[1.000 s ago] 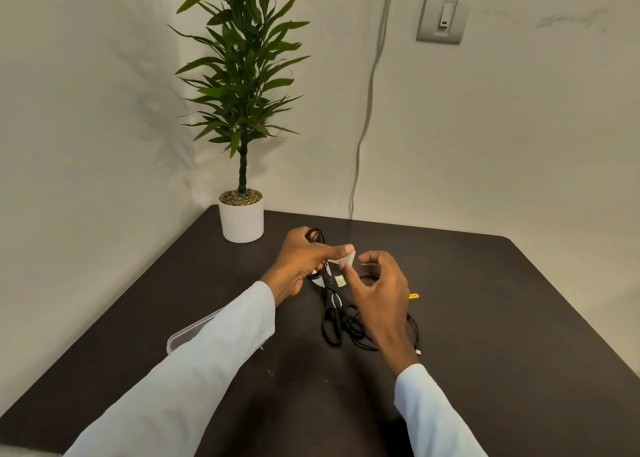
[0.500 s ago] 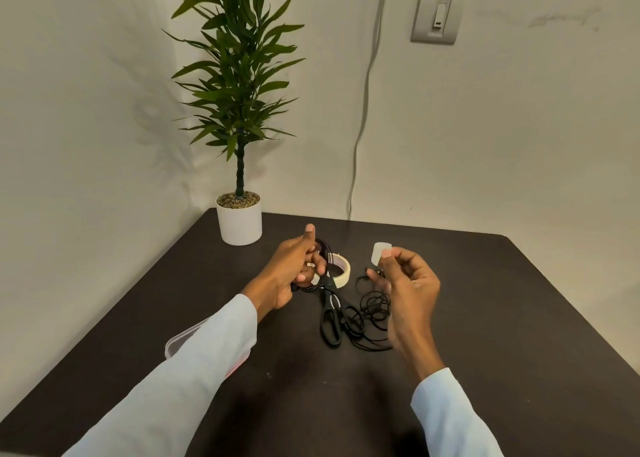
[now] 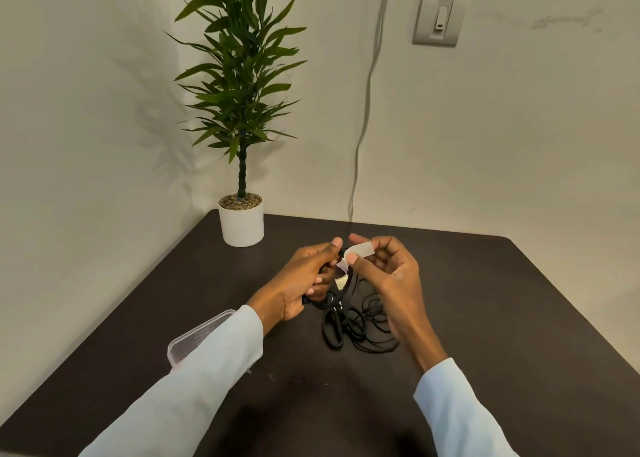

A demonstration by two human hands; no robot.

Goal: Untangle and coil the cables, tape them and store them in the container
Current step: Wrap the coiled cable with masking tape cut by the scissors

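Fingers of the left hand [image 3: 304,283] curl round a coiled black cable [image 3: 348,285], gripping the bundle on its left side and holding it raised just above the table [image 3: 519,318]. Thumb and forefinger of the right hand [image 3: 388,273] pinch a short strip of pale tape [image 3: 360,249], its free end reaching toward the left thumb at the top of the coil.

Judging by its thin loops, the cable is light and limp but springy: it will likely spread open wherever it is not clamped, so the best hold is across all the strands at once, right beside the spot to be taped. Tape is flimsy and sticky, best pinched by its very end so that it does not fold on itself.

Relative to the held coil, a loose heap of thin black cables [image 3: 370,321] lies on the table just below and to the right, under the right wrist. A clear plastic container [image 3: 194,338] sits well to the lower left of the coil, partly hidden by the left sleeve [image 3: 194,387]. A roll of tape may lie behind the coil; I cannot tell.
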